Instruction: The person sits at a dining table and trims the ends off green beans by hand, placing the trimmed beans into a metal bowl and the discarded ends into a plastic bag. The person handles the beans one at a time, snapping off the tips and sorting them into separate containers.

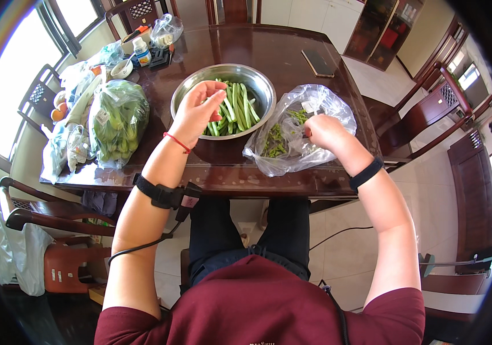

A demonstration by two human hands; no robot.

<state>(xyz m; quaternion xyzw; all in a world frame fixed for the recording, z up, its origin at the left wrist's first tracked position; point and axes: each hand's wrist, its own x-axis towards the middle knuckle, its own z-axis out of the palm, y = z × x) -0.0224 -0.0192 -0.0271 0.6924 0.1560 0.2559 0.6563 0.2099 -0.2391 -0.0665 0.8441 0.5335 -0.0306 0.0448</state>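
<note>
A stainless steel bowl (267, 92) stands on the dark wooden table with many green beans (239, 105) in it. Over the bowl's left part is my left hand (200, 105), thumb and fingers curled towards each other; I see nothing held between them. To the right of the bowl, a clear plastic bag (267, 166) lies spread out with small green bean ends (275, 140) on it. My right hand (325, 131) is over the bag's right part, its fingers bent down at the plastic and scraps. Whether those fingertips hold anything is hidden.
A knotted bag of leafy greens (118, 123) stands at the table's left, beside other plastic bags (56, 148). Behind them are a small white bowl (121, 69) and a white bottle (141, 52). A phone (318, 63) lies at the back right. Wooden chairs stand around the table.
</note>
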